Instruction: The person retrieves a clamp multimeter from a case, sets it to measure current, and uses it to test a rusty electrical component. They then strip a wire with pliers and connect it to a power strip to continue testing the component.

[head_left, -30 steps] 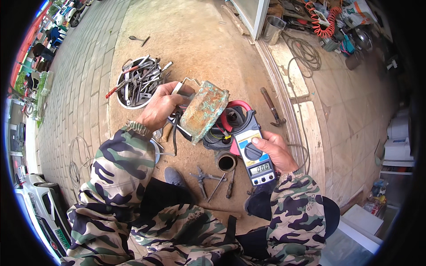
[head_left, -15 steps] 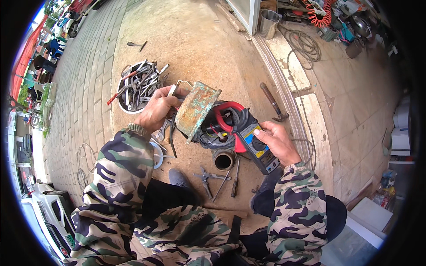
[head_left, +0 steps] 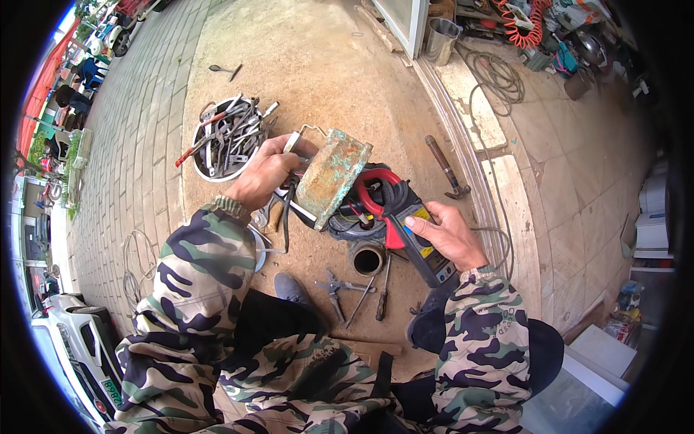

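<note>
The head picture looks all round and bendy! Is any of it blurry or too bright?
In the head view, a black ring frames everything and the brick paving curves; in the head view, the upper right smears into dark blur near the rim, and the upper left rim glows pale; in the head view, the rusty metal piece looks fairly sharp, but the clamp meter tilts too much to read.

Daylight falls on tan concrete ground. Grey brick paving adjoins its left edge; along its right edge runs a ridged sill, with pale floor tiles beyond. A white door frame stands near the concrete's far right corner. Past the paving's outer left edge hangs red sheeting.
</note>
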`<action>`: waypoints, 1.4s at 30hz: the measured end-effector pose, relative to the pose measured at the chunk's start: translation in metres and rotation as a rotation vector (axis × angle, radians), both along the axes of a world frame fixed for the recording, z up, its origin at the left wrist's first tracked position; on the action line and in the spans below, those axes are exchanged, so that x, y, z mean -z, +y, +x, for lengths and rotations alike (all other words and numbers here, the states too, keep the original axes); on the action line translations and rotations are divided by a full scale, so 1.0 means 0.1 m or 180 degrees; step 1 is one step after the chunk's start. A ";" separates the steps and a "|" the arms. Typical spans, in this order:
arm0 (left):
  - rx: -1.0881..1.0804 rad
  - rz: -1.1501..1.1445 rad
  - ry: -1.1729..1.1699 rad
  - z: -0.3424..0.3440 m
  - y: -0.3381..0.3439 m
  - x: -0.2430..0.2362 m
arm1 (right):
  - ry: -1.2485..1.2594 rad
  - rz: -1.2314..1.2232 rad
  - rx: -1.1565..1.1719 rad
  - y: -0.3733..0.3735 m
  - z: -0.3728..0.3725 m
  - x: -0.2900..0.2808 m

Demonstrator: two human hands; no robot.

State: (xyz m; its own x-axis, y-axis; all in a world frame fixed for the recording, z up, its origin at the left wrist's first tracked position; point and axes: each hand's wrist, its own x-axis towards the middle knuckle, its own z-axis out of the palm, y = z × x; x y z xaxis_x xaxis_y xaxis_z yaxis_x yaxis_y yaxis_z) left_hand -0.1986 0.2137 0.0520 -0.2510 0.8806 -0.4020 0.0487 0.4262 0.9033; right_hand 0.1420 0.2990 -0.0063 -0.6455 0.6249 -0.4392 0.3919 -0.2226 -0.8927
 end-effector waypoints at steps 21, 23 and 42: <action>-0.0070 -0.0071 -0.0327 0.03 0.04 -0.10 | -0.0636 0.1038 -0.0792 1.04 -0.30 -0.20; -0.0047 -0.0115 -0.0306 0.03 0.06 -0.12 | -0.0563 0.0799 -0.0802 1.03 -0.27 -0.08; -0.0406 -0.0363 -0.0240 0.06 -0.13 -0.12 | -0.0209 0.0146 -0.0822 0.83 -0.27 0.16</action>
